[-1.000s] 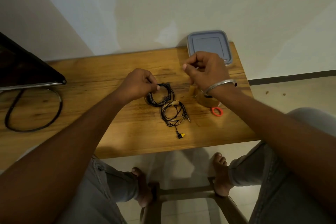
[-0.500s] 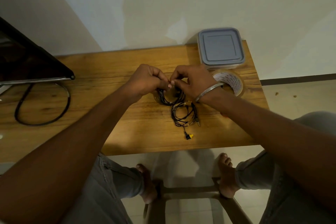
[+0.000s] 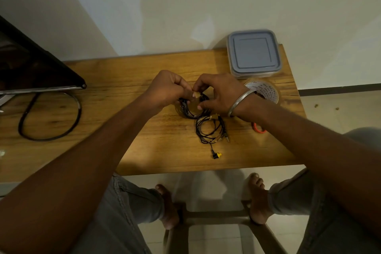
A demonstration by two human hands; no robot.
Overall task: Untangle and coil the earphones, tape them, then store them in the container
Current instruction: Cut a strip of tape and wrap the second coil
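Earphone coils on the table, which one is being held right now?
The farther coil, pinched between the left hand and right hand. The other coil, trailing a yellow-tipped end, lies nearer the person.

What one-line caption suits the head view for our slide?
Left hand and right hand pinch one earphone coil; a second coil lies nearby.

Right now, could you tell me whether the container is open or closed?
Closed: the container has its grey lid seated flat on top.
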